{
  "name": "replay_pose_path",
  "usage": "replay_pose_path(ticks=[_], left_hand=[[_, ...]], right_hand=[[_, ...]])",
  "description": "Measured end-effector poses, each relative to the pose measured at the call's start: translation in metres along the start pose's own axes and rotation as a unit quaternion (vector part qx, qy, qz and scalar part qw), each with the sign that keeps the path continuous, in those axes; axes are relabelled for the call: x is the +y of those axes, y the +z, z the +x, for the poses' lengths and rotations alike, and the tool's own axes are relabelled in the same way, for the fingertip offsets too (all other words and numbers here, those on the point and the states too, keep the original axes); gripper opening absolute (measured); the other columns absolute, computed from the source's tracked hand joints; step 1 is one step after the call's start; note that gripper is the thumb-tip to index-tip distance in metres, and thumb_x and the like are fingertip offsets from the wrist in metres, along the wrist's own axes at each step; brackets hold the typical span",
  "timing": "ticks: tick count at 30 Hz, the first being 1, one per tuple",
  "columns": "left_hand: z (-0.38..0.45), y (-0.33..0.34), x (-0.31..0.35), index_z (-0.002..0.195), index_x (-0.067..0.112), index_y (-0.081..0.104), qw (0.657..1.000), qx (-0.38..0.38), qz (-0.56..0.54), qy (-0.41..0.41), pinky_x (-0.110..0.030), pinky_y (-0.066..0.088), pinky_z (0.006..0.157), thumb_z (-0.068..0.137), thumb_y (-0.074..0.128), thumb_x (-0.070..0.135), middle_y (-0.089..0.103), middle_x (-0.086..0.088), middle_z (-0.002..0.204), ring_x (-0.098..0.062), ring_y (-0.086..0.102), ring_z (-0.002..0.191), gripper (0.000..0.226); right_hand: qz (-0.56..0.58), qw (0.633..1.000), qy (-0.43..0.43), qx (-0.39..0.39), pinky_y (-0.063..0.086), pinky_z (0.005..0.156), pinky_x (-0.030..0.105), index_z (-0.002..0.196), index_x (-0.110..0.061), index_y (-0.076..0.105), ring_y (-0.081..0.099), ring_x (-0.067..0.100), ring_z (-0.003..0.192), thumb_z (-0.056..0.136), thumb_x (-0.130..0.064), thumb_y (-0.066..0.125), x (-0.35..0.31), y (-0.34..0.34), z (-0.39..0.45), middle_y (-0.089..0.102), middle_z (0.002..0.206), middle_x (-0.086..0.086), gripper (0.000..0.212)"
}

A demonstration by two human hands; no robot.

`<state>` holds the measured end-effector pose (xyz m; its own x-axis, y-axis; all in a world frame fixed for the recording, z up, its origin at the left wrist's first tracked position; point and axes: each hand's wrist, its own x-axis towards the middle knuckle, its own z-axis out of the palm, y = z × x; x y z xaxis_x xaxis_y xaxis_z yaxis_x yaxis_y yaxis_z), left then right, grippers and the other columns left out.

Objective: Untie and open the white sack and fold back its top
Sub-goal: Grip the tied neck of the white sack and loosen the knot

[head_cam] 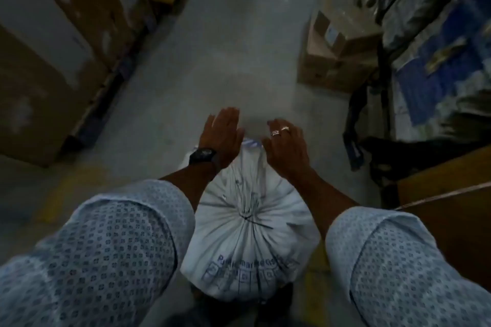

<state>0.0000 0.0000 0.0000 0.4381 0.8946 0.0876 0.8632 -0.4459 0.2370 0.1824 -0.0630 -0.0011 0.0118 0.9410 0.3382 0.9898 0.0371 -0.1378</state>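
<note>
a dim aisle with a grey concrete floor (212,42) runs between stacked cardboard boxes (53,42) on the left and more boxes (337,61) and bundled goods on the right. the white sack (249,233) stands on the floor between the person's forearms, its neck gathered and tied, the loose top (251,151) pointing away. the left hand (221,131) hovers flat with fingers spread by the top, a black watch (203,155) on its wrist. the right hand (285,145), wearing rings (280,130), curls over the top's edge; whether it actually grips the cloth cannot be told.
</note>
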Motion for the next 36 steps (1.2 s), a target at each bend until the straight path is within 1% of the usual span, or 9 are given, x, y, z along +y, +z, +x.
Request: replay_pose_path(ticks=[2,5,10,14,17,20,26,32,36], left_hand=[[-0.015,0.044,-0.010,0.142,0.006,0.041,0.998,0.020,-0.015,0.065,-0.048,0.029,0.114,0.096,0.027,0.034,0.047,-0.016,0.146,-0.030,0.042,0.136,0.056],[-0.040,0.119,-0.024,0.134,0.003,0.046,0.979,0.051,0.027,0.197,-0.049,0.043,0.102,0.093,0.045,0.022,0.055,-0.019,0.135,-0.033,0.047,0.126,0.046],[-0.059,0.170,-0.035,0.148,0.003,0.028,0.988,0.016,0.059,0.139,-0.044,0.031,0.114,0.094,0.032,0.026,0.031,-0.018,0.155,-0.032,0.032,0.143,0.059],[-0.085,0.170,-0.031,0.124,0.010,0.055,0.991,0.059,0.011,0.120,-0.045,0.048,0.090,0.089,0.048,0.019,0.060,-0.016,0.125,-0.036,0.059,0.111,0.037],[-0.121,0.158,-0.022,0.118,0.020,0.049,0.996,-0.032,-0.027,0.076,-0.043,0.049,0.075,0.094,0.043,0.026,0.061,-0.007,0.111,-0.032,0.063,0.094,0.026],[-0.155,0.154,-0.018,0.105,0.021,0.046,0.989,-0.053,0.049,0.130,-0.041,0.050,0.064,0.094,0.041,0.035,0.067,-0.004,0.097,-0.033,0.067,0.081,0.018],[-0.187,0.161,-0.014,0.098,0.014,0.060,0.981,-0.057,0.101,0.156,-0.039,0.048,0.066,0.095,0.044,0.033,0.064,-0.009,0.102,-0.033,0.064,0.091,0.025],[-0.175,0.176,-0.017,0.113,0.019,0.059,0.984,-0.081,0.080,0.140,-0.039,0.048,0.072,0.094,0.046,0.038,0.059,-0.005,0.115,-0.031,0.062,0.101,0.030],[-0.168,0.190,-0.016,0.108,0.017,0.061,0.987,-0.078,0.064,0.125,-0.040,0.048,0.070,0.095,0.046,0.040,0.060,-0.006,0.111,-0.030,0.062,0.100,0.031]], right_hand=[[-0.005,0.999,-0.049,-0.016,0.040,0.078,0.044,0.105,-0.007,0.063,0.060,0.038,0.093,0.089,-0.020,0.056,-0.008,0.039,-0.028,0.064,0.101,0.016,0.022],[-0.011,0.990,-0.139,-0.036,0.043,0.076,0.046,0.095,-0.004,0.064,0.059,0.037,0.086,0.085,-0.018,0.056,-0.015,0.099,-0.078,0.064,0.091,0.019,0.019],[-0.043,0.983,-0.153,-0.094,0.042,0.070,0.044,0.095,-0.006,0.060,0.056,0.035,0.082,0.083,-0.029,0.054,-0.018,0.146,-0.123,0.063,0.090,0.018,0.026],[-0.051,0.986,-0.158,-0.033,0.040,0.067,0.043,0.089,-0.009,0.061,0.057,0.034,0.078,0.088,-0.024,0.052,-0.023,0.146,-0.148,0.063,0.086,0.016,0.018],[-0.056,0.984,-0.167,-0.017,0.037,0.062,0.042,0.086,-0.011,0.058,0.054,0.032,0.070,0.089,-0.021,0.052,-0.028,0.138,-0.162,0.060,0.082,0.014,0.012],[-0.030,0.989,-0.135,-0.044,0.043,0.061,0.040,0.084,-0.011,0.058,0.059,0.032,0.069,0.082,-0.018,0.059,-0.036,0.131,-0.180,0.061,0.080,0.012,0.007],[-0.041,0.993,-0.102,-0.043,0.044,0.066,0.038,0.080,-0.012,0.062,0.060,0.031,0.068,0.076,-0.016,0.057,-0.041,0.129,-0.220,0.064,0.080,0.012,0.008],[-0.029,0.995,-0.089,-0.040,0.039,0.066,0.038,0.077,-0.017,0.062,0.060,0.028,0.071,0.080,-0.024,0.061,-0.037,0.146,-0.210,0.064,0.080,0.006,0.007],[-0.034,0.990,-0.121,-0.057,0.039,0.065,0.037,0.077,-0.018,0.064,0.061,0.028,0.070,0.076,-0.025,0.062,-0.032,0.160,-0.205,0.066,0.081,0.005,0.008]])
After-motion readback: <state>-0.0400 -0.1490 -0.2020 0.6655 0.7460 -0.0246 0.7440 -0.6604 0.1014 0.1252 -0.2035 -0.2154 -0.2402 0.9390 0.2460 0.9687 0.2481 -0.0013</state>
